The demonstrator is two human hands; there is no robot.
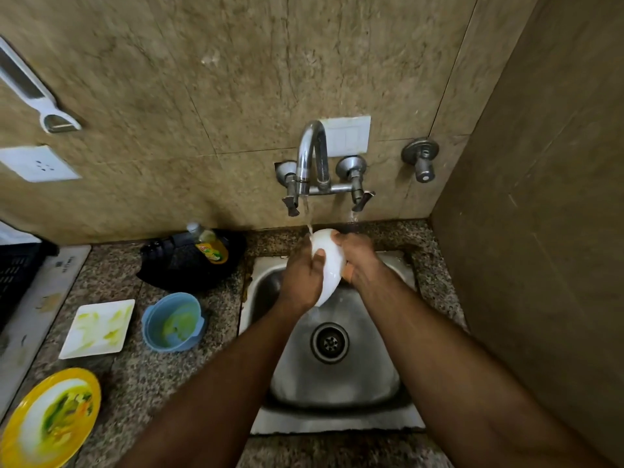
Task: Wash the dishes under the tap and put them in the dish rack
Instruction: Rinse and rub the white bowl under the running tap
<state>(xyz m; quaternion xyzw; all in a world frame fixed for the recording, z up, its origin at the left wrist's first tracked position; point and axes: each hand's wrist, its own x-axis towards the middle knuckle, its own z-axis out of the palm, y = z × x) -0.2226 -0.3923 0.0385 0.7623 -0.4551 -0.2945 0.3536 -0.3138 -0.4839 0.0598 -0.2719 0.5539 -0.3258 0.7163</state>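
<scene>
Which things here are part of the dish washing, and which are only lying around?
Part of the job:
- white bowl, in the grip of the left hand and right hand
- running tap
- sink
- soiled white square plate, blue bowl, yellow plate
- dish soap bottle

Just lying about:
- peeler on the wall
- wall socket

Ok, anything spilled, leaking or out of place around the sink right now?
One oddity: water drips from the right valve handle, away from the spout's stream. Otherwise normal: both hands hold the white bowl under the tap; dirty dishes sit upright on the counter.
</scene>
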